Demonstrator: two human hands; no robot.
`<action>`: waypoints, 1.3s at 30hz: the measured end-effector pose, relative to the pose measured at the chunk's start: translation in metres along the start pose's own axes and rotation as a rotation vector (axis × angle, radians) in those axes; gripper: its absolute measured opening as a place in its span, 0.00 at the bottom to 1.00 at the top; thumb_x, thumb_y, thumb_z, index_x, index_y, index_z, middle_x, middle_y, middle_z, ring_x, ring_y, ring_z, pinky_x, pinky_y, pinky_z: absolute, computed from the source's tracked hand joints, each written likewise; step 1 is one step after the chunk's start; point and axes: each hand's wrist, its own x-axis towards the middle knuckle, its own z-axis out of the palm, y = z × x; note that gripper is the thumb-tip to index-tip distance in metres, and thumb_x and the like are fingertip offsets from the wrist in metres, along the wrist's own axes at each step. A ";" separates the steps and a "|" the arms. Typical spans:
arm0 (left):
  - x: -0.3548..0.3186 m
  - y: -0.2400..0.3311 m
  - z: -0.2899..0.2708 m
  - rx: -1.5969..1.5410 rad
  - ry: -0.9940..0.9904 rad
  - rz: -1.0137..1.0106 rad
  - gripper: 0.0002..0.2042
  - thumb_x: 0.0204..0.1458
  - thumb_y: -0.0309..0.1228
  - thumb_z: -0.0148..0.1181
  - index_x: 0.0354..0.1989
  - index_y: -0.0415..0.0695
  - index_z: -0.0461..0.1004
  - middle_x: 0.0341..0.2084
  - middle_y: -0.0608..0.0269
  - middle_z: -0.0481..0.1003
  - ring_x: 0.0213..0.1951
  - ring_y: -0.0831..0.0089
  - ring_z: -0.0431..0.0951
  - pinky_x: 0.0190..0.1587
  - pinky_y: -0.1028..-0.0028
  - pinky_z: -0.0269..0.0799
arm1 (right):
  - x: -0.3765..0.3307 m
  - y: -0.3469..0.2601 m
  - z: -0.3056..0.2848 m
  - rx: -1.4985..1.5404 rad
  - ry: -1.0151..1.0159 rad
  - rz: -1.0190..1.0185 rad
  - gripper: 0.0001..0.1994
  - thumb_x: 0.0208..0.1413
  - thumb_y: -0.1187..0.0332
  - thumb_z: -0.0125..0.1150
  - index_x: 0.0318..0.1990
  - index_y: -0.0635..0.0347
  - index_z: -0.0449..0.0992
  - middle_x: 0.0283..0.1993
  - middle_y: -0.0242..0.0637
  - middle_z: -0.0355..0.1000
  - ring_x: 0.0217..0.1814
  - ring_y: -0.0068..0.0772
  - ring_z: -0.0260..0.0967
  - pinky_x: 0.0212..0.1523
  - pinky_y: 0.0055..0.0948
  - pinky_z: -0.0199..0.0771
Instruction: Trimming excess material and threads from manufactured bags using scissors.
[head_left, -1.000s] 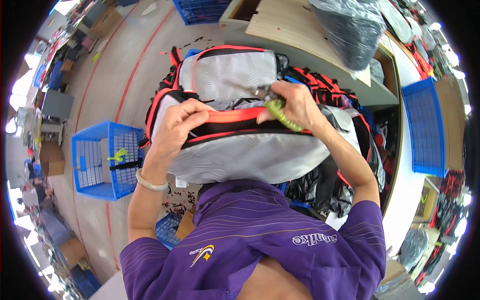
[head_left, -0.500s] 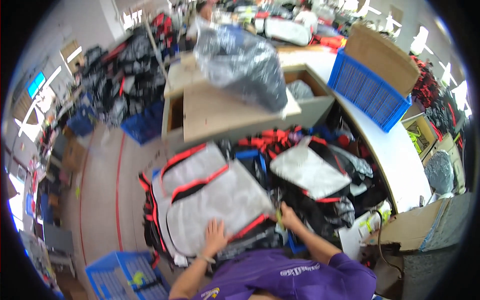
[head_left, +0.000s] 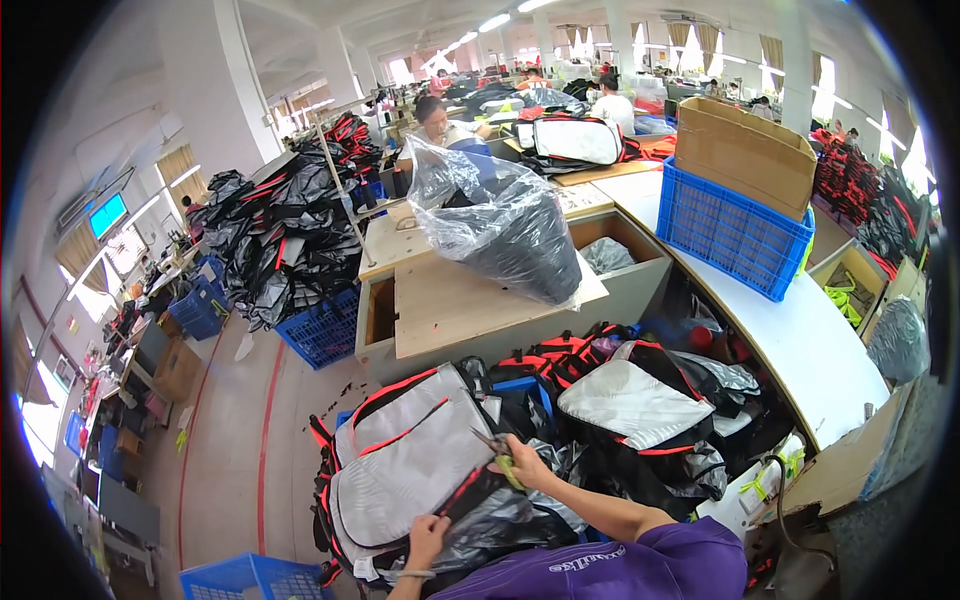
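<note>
A grey-and-black backpack [head_left: 405,487] with red trim lies in front of me, its pale grey panels facing up. My left hand [head_left: 428,541] is at the near edge of the lower panel, fingers drawn together on the red-trimmed border. My right hand [head_left: 527,466] grips a pair of scissors [head_left: 507,470] with yellow-green handles. The blades are parted and point up and left, over the panel's right side. Whether they touch the fabric I cannot tell. To the right lies another grey-and-black bag [head_left: 634,402] with red edging, on a heap of black material.
Beyond the bags is a wooden workbench [head_left: 470,305] with a large clear plastic sack of dark material [head_left: 510,225]. On the white curved table [head_left: 800,370] stands a blue crate [head_left: 735,232] holding cardboard. Another blue crate [head_left: 250,575] stands at lower left. Co-workers sit farther back.
My left hand has gone from lying flat on the panel to closing at its near edge. My right hand has brought the scissors left over the panel. The view has tilted up.
</note>
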 end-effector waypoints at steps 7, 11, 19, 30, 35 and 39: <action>-0.010 0.157 -0.196 -0.260 0.319 0.158 0.09 0.52 0.26 0.59 0.22 0.37 0.72 0.17 0.71 0.68 0.24 0.82 0.66 0.28 0.77 0.63 | 0.049 -0.205 -0.065 0.590 -0.179 -0.240 0.18 0.45 0.72 0.72 0.38 0.58 0.66 0.34 0.23 0.60 0.38 0.17 0.59 0.41 0.20 0.61; -0.056 0.290 -0.258 0.070 0.613 0.445 0.03 0.48 0.22 0.60 0.29 0.35 0.75 0.18 0.65 0.71 0.23 0.79 0.68 0.27 0.77 0.62 | 0.040 -0.298 -0.121 0.470 -0.029 -0.531 0.17 0.43 0.71 0.75 0.32 0.59 0.67 0.29 0.22 0.62 0.30 0.12 0.58 0.30 0.17 0.59; 0.021 0.203 -0.180 -0.180 0.111 0.332 0.05 0.49 0.24 0.63 0.31 0.34 0.78 0.22 0.62 0.74 0.26 0.80 0.73 0.29 0.79 0.68 | 0.022 -0.201 -0.093 0.250 0.078 -0.245 0.19 0.45 0.74 0.71 0.37 0.60 0.63 0.28 0.30 0.64 0.29 0.22 0.60 0.32 0.22 0.63; 0.058 0.152 -0.096 -0.160 0.148 0.244 0.07 0.53 0.27 0.59 0.32 0.33 0.75 0.19 0.59 0.75 0.26 0.83 0.72 0.32 0.76 0.70 | 0.062 -0.090 -0.082 -0.176 0.184 -0.301 0.26 0.38 0.66 0.75 0.42 0.63 0.65 0.36 0.48 0.69 0.39 0.48 0.70 0.38 0.37 0.69; 0.067 0.131 -0.099 -0.410 0.125 0.172 0.08 0.52 0.25 0.62 0.36 0.31 0.75 0.21 0.64 0.75 0.28 0.85 0.71 0.32 0.80 0.68 | 0.086 -0.092 -0.069 0.059 -0.023 -0.166 0.23 0.41 0.68 0.75 0.41 0.65 0.67 0.28 0.35 0.68 0.30 0.26 0.63 0.35 0.25 0.67; 0.065 0.121 -0.106 -0.232 0.200 0.168 0.07 0.51 0.27 0.63 0.30 0.35 0.75 0.13 0.67 0.66 0.20 0.85 0.60 0.23 0.78 0.57 | 0.097 -0.101 -0.067 0.080 -0.125 -0.051 0.22 0.40 0.65 0.77 0.34 0.64 0.68 0.27 0.30 0.65 0.29 0.21 0.60 0.32 0.23 0.64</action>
